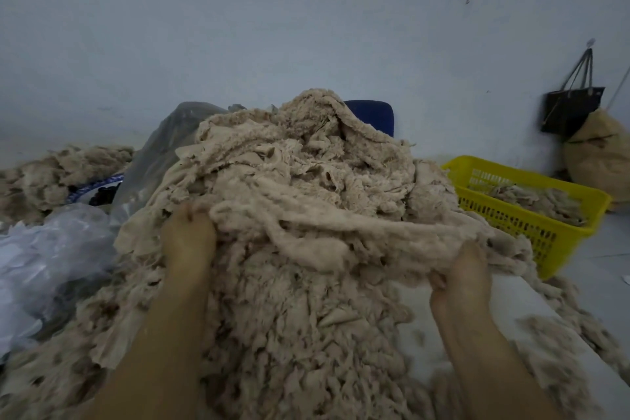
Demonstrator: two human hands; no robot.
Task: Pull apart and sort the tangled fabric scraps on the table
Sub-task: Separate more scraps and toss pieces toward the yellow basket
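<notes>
A big heap of tangled beige fabric scraps [306,164] fills the middle of the table. A long twisted strip of beige scraps [334,225] stretches across the heap between my two hands. My left hand [187,235] grips its left end, fingers curled into the cloth. My right hand [463,276] grips the right end near the heap's lower right edge. More loose scraps lie in front of the heap between my forearms.
A yellow plastic basket [531,215] with some scraps stands at the right. Clear plastic bags [58,249] lie at the left, beside another scrap pile [41,177]. A blue chair back [371,116] shows behind the heap. A black bag [572,106] hangs on the wall above a stuffed sack [600,160].
</notes>
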